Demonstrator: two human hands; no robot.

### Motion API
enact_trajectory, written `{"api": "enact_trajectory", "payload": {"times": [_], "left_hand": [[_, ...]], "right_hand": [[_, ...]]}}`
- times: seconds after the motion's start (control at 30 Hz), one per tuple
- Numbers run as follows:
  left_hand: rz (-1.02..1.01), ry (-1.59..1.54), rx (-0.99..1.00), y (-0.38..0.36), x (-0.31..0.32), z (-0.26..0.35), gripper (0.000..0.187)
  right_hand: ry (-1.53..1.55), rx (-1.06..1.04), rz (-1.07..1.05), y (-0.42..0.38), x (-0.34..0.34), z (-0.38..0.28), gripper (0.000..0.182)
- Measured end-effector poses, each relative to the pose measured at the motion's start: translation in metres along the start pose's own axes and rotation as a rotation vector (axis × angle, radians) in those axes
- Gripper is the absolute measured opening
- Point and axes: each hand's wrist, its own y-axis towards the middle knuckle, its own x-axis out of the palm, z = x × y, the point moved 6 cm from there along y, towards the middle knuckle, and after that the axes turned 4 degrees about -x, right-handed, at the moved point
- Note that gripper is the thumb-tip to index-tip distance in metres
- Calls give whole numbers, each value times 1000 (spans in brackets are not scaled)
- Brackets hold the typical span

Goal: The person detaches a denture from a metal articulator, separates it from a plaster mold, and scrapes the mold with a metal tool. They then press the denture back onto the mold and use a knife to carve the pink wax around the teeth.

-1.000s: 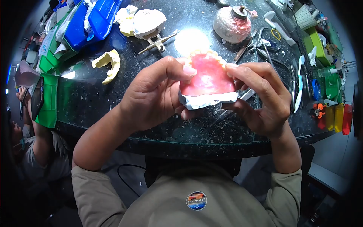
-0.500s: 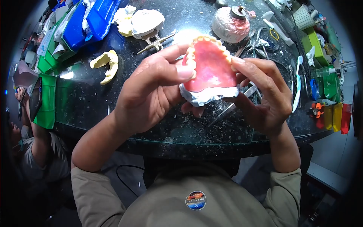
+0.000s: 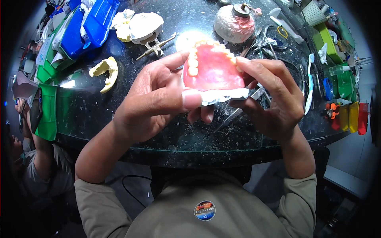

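Observation:
Between my two hands is an upper denture point(image 3: 216, 69), a pink base ringed by cream teeth, sitting on a white plaster model point(image 3: 224, 96). My left hand point(image 3: 152, 95) is closed round its left side, the thumb pressed along the near plaster edge and fingertips showing underneath. On the other side, my right hand point(image 3: 276, 93) grips with the index fingertip at the right-hand teeth and the thumb under the plaster. Bright light washes out the front teeth. Below the model, partly covered by my right hand, lies a metal tweezer-like tool point(image 3: 232, 119).
A yellowish horseshoe-shaped piece point(image 3: 111, 75) lies left on the dark table point(image 3: 190, 142). Behind are a plaster model on a metal articulator point(image 3: 149, 33) and a pink-stained round pot point(image 3: 234, 25). Blue bins point(image 3: 93, 27) stand left; a toothbrush point(image 3: 310, 85) lies right. Another person's arm point(image 3: 41, 152) shows far left.
My left thumb has slid from the left-hand teeth down to the near plaster edge. The denture and model have tilted and shifted slightly left. The whole view has shifted a little.

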Motion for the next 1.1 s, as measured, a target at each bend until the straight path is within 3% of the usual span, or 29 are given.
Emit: {"api": "enact_trajectory", "payload": {"times": [0.47, 1.1], "left_hand": [[7, -27, 39, -1, 6, -1, 94], [-102, -124, -13, 0, 1, -11, 73]], "right_hand": [[-23, -19, -2, 1, -1, -5, 43], [-62, -9, 9, 2, -1, -5, 45]]}}
